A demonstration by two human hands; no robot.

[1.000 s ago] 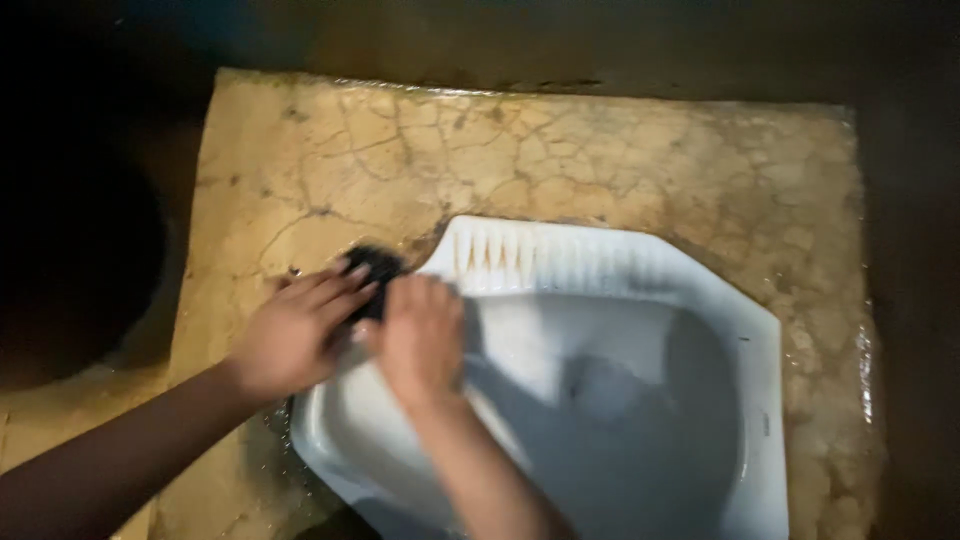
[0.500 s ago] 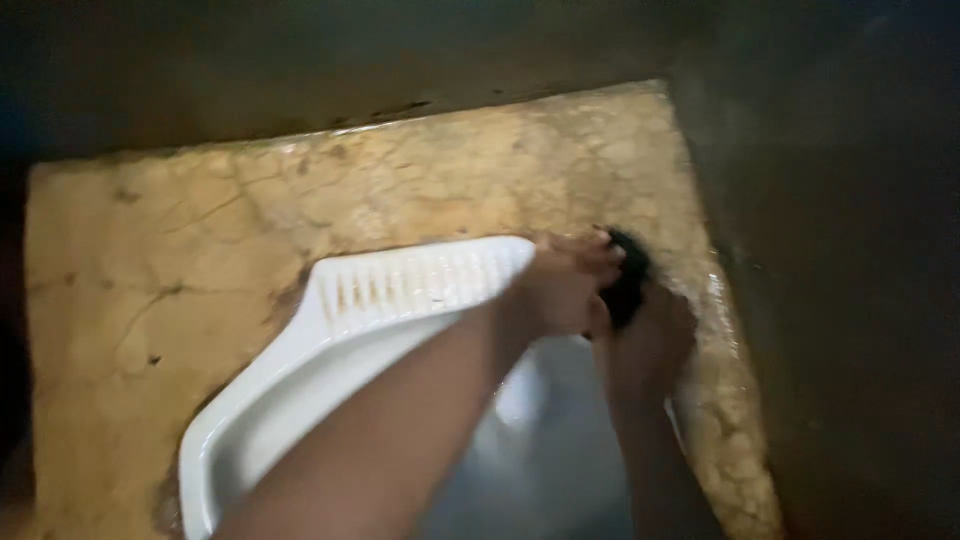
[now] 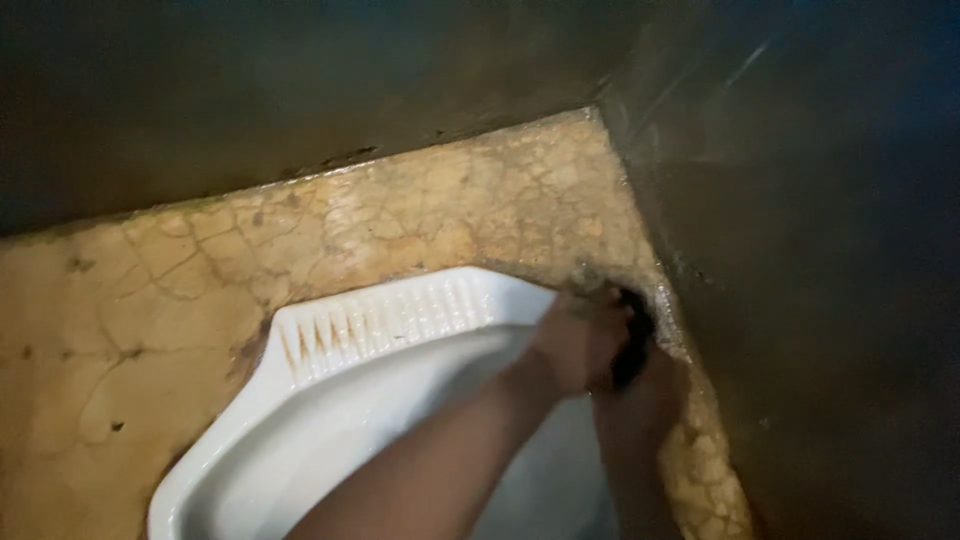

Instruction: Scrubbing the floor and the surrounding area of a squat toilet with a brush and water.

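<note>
A white squat toilet pan (image 3: 330,370) with a ribbed footrest is set into a cracked, stained yellowish floor (image 3: 180,300). My left hand (image 3: 577,345) and my right hand (image 3: 650,390) are pressed together at the pan's far right rim, close to the wall. Between them sits a small black scrubber (image 3: 633,340), gripped by both hands against the rim and floor. My left forearm crosses over the bowl and hides part of it.
Dark walls (image 3: 820,300) close in at the back and on the right, meeting at a corner just above my hands. The floor looks wet and glossy along the wall edge.
Both hands with the black scrubber have travelled from the pan's left corner across to its right rim by the wall. The view has swung right with them.
</note>
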